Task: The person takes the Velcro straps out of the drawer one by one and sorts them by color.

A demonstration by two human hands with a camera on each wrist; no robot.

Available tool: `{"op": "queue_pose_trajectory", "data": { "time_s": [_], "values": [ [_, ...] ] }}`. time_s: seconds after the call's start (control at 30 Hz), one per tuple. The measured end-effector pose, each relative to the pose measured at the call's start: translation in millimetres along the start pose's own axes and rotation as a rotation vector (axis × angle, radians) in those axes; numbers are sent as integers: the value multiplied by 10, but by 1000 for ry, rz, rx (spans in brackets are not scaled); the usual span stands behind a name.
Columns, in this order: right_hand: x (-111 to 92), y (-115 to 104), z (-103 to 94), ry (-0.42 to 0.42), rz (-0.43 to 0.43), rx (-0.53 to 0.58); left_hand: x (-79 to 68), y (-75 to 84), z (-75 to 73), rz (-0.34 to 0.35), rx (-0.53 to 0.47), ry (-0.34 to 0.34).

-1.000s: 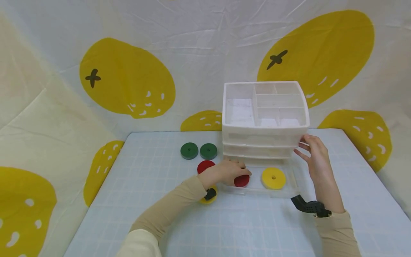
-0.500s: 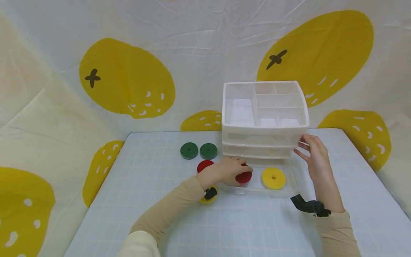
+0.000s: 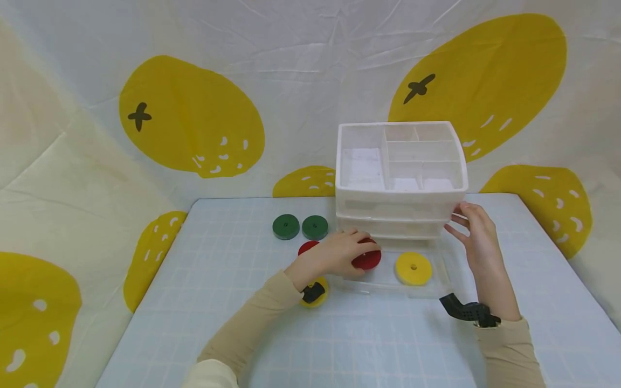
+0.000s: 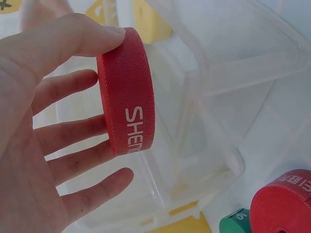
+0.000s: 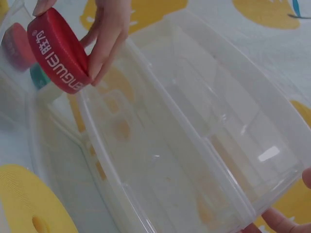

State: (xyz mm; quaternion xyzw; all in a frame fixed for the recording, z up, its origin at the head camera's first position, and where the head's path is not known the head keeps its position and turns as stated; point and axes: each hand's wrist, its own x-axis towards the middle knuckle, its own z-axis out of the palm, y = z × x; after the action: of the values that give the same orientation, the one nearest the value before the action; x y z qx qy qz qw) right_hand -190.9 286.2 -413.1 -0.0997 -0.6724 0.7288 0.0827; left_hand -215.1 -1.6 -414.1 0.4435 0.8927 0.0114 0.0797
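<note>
My left hand (image 3: 335,253) pinches a red tape roll (image 3: 367,261) between thumb and fingertips, tilted, over the left part of the pulled-out clear bottom drawer (image 3: 388,289). White letters show on the roll's woven edge in the left wrist view, with the thumb on its top rim. A yellow tape roll (image 3: 405,272) lies flat in the drawer's right part. My right hand (image 3: 479,240) touches the lower right side of the white drawer unit (image 3: 400,209) with extended fingers. In the right wrist view, fingertips (image 5: 278,221) rest at the unit's corner.
Two green rolls (image 3: 285,227) lie on the table left of the unit. A second red roll (image 3: 307,247) is partly hidden behind my left hand. Another yellow roll (image 3: 317,302) sits under my left wrist. The unit has an open divided top tray (image 3: 361,161).
My left hand has shifted the red roll a little up and back toward the drawer unit, now tilted. The right hand has stayed at the unit's side.
</note>
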Motion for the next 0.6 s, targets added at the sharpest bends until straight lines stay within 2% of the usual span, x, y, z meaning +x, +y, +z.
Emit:
{"op": "queue_pose_trajectory", "data": {
  "time_s": [0.17,0.47,0.6],
  "values": [
    [-1,2,-11,-6,-7,12,-93,-61,54,-1,-9,89],
    [5,6,-15,-5,-8,23,-291,-151,101,-67,-94,157],
    [7,10,-10,-13,-18,40,-380,-202,155,-79,-112,226]
  ]
}}
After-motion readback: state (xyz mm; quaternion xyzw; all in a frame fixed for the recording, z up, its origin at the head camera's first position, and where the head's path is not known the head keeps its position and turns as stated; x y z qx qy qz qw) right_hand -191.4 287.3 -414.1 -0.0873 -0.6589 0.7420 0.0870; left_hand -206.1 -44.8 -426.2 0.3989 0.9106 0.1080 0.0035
